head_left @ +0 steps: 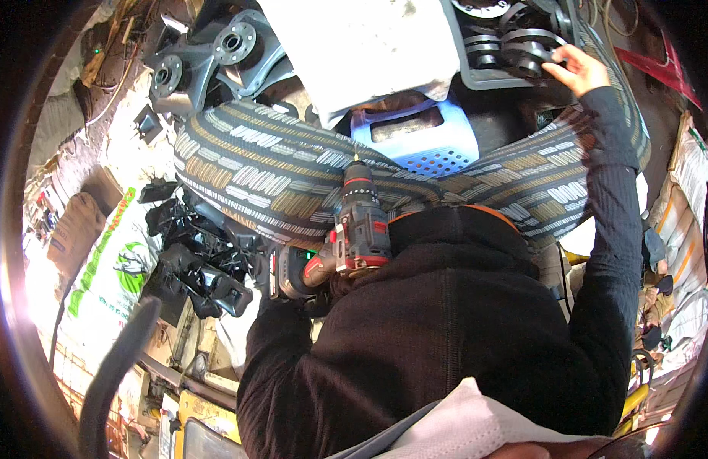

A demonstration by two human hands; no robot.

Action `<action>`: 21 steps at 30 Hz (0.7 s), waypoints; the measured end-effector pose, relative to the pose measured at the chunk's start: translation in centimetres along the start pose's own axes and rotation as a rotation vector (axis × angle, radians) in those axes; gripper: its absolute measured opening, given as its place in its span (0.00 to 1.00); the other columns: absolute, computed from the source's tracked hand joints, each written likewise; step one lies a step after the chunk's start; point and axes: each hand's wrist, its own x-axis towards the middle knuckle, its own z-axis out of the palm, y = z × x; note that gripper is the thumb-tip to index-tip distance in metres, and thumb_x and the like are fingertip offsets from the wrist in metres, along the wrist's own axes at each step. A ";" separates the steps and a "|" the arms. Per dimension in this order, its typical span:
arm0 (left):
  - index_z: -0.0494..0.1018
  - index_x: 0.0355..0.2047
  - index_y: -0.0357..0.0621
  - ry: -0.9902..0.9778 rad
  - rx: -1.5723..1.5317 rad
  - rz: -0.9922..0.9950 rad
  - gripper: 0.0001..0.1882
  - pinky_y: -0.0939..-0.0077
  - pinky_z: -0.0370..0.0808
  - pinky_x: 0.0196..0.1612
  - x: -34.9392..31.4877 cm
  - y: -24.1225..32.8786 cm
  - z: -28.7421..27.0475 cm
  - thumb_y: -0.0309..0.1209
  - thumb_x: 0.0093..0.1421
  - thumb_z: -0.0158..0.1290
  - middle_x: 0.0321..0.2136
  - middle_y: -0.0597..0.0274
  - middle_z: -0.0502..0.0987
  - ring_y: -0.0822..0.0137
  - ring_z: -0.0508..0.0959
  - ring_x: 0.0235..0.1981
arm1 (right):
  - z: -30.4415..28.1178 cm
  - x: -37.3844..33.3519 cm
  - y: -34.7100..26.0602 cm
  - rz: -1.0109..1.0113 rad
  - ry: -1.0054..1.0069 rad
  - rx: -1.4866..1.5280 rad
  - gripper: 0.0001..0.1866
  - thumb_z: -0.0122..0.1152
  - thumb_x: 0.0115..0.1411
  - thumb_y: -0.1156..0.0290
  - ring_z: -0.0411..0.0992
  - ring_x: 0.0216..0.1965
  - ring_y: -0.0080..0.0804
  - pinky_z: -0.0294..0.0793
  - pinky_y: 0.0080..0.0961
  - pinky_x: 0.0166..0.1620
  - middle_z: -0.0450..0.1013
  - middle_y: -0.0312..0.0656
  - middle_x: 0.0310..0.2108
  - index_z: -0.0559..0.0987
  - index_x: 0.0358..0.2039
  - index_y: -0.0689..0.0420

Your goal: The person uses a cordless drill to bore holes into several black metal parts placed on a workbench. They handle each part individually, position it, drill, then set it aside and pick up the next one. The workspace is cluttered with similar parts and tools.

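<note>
From above, you sit with both patterned trouser legs [274, 180] spread. Your left hand [323, 274], mostly hidden behind a red and dark grey cordless drill [363, 229], appears closed around its handle; the drill stands over your lap, bit pointing away from you. Your right arm stretches far forward and right. That right hand [583, 73] is partly curled, thumb and forefinger close together at the edge of a black round part [528, 47] — whether it is gripped, you cannot tell from this view. The part sits among similar ones in a grey tray [462, 65] beyond your right knee. Between your legs is a blue plastic stool [457, 134] with a perforated side, partly covered by a bright white slab [362, 46]. Beyond your left leg stand black brackets [254, 47] with round flanges — and, left of that leg, a pile of glossy black pieces [189, 264] beside a white-and-green sack [102, 279].
</note>
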 end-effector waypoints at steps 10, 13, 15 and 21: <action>0.72 0.36 0.37 -0.199 0.327 -0.005 0.14 0.71 0.73 0.36 -3.6 -4.4 2.6 0.35 0.54 0.51 0.34 0.54 0.75 0.63 0.76 0.33 | -4.9 -3.1 4.5 0.344 -0.181 1.028 0.11 0.59 0.55 0.65 0.59 0.20 0.11 0.54 0.11 0.23 0.66 0.26 0.22 0.73 0.36 0.56; 0.73 0.34 0.36 -0.224 0.369 0.013 0.13 0.72 0.73 0.36 -3.6 -4.9 1.4 0.34 0.53 0.53 0.33 0.55 0.76 0.64 0.76 0.32 | -6.2 -2.9 4.3 0.392 -0.388 1.200 0.13 0.57 0.56 0.64 0.65 0.25 0.16 0.62 0.14 0.27 0.70 0.34 0.28 0.72 0.38 0.57; 0.74 0.33 0.36 -0.218 0.384 0.035 0.13 0.73 0.72 0.35 -3.7 -5.1 0.0 0.34 0.53 0.54 0.32 0.56 0.76 0.65 0.76 0.32 | -6.0 -2.5 2.0 0.364 -0.345 1.285 0.14 0.56 0.56 0.64 0.68 0.34 0.22 0.66 0.20 0.36 0.71 0.38 0.34 0.71 0.40 0.59; 0.76 0.29 0.37 0.072 0.219 0.274 0.10 0.78 0.70 0.35 -6.0 1.1 -14.8 0.31 0.49 0.58 0.27 0.61 0.76 0.69 0.73 0.28 | -4.3 -2.0 -1.5 0.317 -0.298 1.442 0.17 0.54 0.57 0.60 0.53 0.12 0.13 0.51 0.12 0.14 0.72 0.35 0.30 0.70 0.43 0.55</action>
